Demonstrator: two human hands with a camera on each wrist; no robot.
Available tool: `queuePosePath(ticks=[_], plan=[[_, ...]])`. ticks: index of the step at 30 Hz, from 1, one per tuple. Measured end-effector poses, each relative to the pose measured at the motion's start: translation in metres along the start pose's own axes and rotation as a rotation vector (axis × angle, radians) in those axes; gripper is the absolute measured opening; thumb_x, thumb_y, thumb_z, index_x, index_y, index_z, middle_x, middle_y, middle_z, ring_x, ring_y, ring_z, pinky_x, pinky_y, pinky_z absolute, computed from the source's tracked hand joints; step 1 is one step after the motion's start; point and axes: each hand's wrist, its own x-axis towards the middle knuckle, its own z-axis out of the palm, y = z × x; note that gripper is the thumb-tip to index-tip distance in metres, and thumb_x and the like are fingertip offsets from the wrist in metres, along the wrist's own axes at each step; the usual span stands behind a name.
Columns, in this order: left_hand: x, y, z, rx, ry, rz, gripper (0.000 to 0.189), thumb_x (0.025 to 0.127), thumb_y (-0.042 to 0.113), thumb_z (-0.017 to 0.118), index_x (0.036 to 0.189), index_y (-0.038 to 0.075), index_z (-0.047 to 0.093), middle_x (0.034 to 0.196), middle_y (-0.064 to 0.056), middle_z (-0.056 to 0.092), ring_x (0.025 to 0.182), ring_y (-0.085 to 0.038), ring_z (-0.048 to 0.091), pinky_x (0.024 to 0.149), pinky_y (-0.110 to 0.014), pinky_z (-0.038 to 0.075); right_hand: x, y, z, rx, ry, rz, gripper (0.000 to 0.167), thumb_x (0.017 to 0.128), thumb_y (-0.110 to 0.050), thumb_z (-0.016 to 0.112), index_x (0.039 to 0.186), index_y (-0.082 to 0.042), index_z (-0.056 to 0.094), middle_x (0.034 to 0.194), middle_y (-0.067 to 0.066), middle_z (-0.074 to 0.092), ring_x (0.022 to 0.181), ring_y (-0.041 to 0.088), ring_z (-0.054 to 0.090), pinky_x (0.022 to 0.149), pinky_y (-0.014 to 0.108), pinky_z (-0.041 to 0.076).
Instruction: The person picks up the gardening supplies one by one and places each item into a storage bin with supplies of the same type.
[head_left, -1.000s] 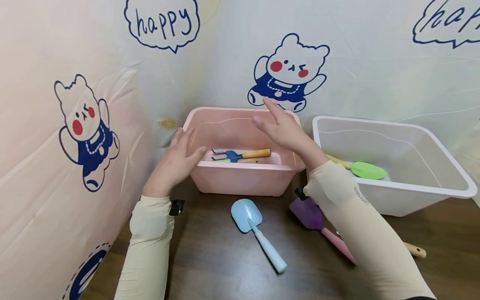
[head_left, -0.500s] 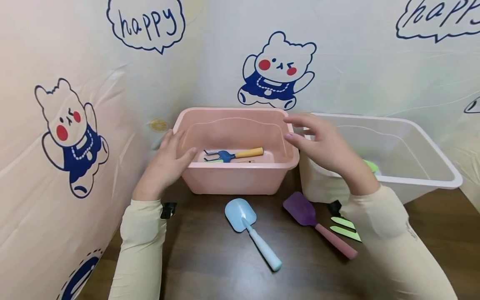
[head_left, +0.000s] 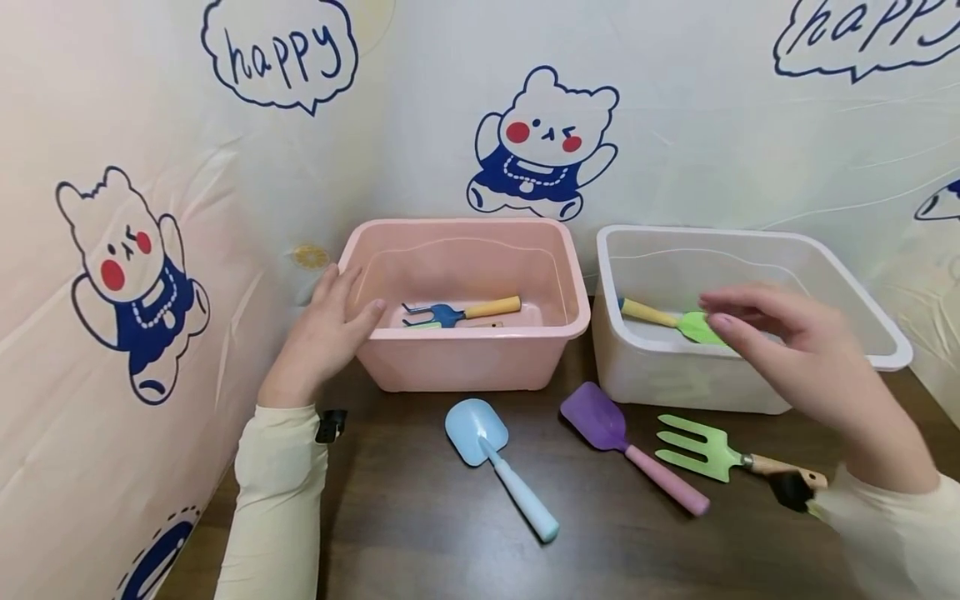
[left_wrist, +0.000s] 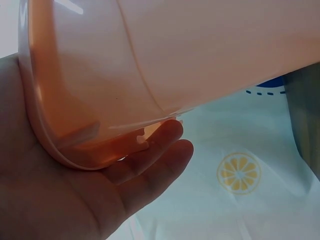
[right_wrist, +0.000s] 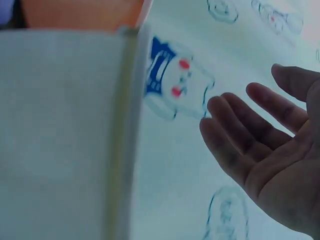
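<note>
My left hand (head_left: 313, 342) rests on the left end of a pink bin (head_left: 461, 363), fingers stretched along it. In the left wrist view, its straight fingers (left_wrist: 155, 175) lie against the outside below the rim. Inside the bin lies a blue hand fork (head_left: 447, 315) with a yellow handle; part of another tool shows beneath it. My right hand (head_left: 813, 367), empty with loosely bent fingers, hovers over the front rim of a white bin (head_left: 667, 372). A green trowel (head_left: 699, 328) with a yellow handle lies in that bin, partly hidden by the hand.
On the dark table (head_left: 405, 517) lie a light blue trowel (head_left: 517, 492), a purple shovel (head_left: 600, 419) with a pink handle, and a light green hand fork (head_left: 708, 450) with a wooden handle. Printed cloth (head_left: 420, 108) hangs behind and at the left.
My right hand has moved from over the pink bin to the right, above the white bin, uncovering the light green hand fork. The left hand stays at the pink bin. The view has shifted slightly.
</note>
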Motion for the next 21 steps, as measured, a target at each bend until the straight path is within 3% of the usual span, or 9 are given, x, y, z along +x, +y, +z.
queuePosePath(ticks=[3,7,13,17,21], plan=[[0.0,0.001,0.001,0.001,-0.003,-0.002,0.078,0.102,0.057,0.043,0.164,0.017,0.016,0.167,-0.02,-0.002,0.144,-0.055,0.02,0.11,-0.071,0.02,-0.028,0.019,-0.015,0.013,0.009,0.146,0.023,0.094,0.001,0.069,0.116,-0.006,0.074,0.103,-0.009,0.074,0.089,-0.001,0.066,0.076,0.008,0.048],[-0.001,0.002,0.001,-0.006,-0.002,0.001,0.077,0.103,0.057,0.043,0.164,0.018,0.016,0.167,-0.019,-0.003,0.144,-0.055,0.019,0.11,-0.07,0.019,-0.065,0.05,-0.027,-0.003,-0.008,0.267,0.018,0.096,0.0,0.067,0.112,-0.004,0.073,0.093,-0.005,0.075,0.083,-0.001,0.067,0.073,0.008,0.047],[-0.003,0.0,0.0,-0.01,0.009,0.003,0.075,0.103,0.054,0.044,0.163,0.017,0.017,0.167,-0.02,-0.002,0.144,-0.055,0.019,0.111,-0.07,0.019,-0.106,0.102,-0.038,-0.191,-0.132,0.309,0.021,0.095,-0.013,0.073,0.116,-0.012,0.073,0.099,-0.019,0.07,0.085,-0.01,0.06,0.068,0.008,0.043],[-0.003,0.0,0.001,0.009,0.013,0.008,0.076,0.103,0.054,0.043,0.163,0.015,0.018,0.167,-0.021,-0.001,0.143,-0.057,0.02,0.11,-0.07,0.02,-0.125,0.133,-0.037,-0.323,-0.249,0.302,0.027,0.091,-0.022,0.078,0.117,-0.014,0.074,0.109,-0.004,0.071,0.09,-0.011,0.056,0.066,0.013,0.042],[-0.003,0.001,0.001,0.029,0.008,0.012,0.077,0.103,0.057,0.042,0.163,0.014,0.019,0.167,-0.022,-0.001,0.141,-0.059,0.022,0.109,-0.071,0.021,-0.142,0.151,-0.031,-0.386,-0.362,0.336,0.036,0.088,-0.027,0.081,0.118,-0.009,0.073,0.11,0.01,0.07,0.092,-0.004,0.056,0.068,0.025,0.047]])
